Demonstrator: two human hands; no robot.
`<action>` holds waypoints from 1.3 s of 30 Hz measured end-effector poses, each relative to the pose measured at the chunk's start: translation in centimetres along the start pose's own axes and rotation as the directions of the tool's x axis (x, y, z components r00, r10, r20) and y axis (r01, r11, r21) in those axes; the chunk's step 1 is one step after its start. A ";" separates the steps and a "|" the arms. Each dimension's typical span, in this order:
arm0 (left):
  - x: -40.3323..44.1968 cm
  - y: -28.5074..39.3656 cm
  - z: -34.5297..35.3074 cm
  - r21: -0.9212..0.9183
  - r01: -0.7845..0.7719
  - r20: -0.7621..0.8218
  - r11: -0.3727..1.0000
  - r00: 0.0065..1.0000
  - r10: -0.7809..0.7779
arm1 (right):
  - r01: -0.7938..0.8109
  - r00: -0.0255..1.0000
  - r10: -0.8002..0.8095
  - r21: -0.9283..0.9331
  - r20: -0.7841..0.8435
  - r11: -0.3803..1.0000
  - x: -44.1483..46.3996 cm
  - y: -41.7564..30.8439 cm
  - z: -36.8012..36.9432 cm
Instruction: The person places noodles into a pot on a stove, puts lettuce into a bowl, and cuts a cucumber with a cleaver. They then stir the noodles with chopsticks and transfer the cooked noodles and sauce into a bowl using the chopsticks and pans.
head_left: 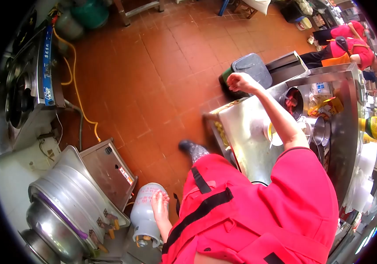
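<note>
My right hand (240, 82) is stretched forward above the floor beside a dark-lidded bin (253, 69). Its fingers are curled in and nothing shows in them. Low on the left is my left hand (160, 203), its fingers loosely bent and slightly apart, with no object visible in it. It overlaps a grey gas cylinder (142, 215) with red lettering; whether they touch I cannot tell. Below my right forearm runs a steel counter (245, 127), carrying a dark pot with red contents (292, 102), a steel pot (316, 128) and a yellow-red packet (327, 107).
To the left stand a stove with a blue front strip (47, 66), a yellow hose (79, 97) on the tiled floor (153, 75), a steel box (109, 171) and stacked metal pans (61, 207). Co-workers in red (360, 50) stand at the far right.
</note>
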State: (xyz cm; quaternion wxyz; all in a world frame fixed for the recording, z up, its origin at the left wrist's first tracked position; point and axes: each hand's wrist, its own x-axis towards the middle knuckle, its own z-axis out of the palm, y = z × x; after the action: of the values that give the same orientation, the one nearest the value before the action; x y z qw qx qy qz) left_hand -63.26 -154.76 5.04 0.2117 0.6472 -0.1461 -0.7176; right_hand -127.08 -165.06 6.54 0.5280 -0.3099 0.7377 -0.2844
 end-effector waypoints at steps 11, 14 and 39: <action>2.7 -1.2 -3.6 0.170 0.075 0.081 0.983 0.993 -0.090 | -0.059 0.966 0.216 0.687 -0.144 0.724 5.6 -1.7 11.2; 5.1 1.4 -5.6 0.265 0.064 0.107 0.962 0.990 -0.095 | 0.070 0.936 0.233 0.790 -0.262 0.608 4.9 -1.9 13.3; 18.9 14.0 12.1 0.630 0.368 -0.206 0.684 0.928 -0.310 | 0.733 0.456 0.890 0.575 -0.017 -0.365 27.1 34.8 -2.2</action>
State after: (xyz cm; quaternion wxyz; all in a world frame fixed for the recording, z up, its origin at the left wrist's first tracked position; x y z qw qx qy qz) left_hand -75.03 -176.99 -3.13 -0.1604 0.7243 -0.2581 -0.6189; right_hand -141.39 -162.88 -35.19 0.0640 0.6008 0.2720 -0.7490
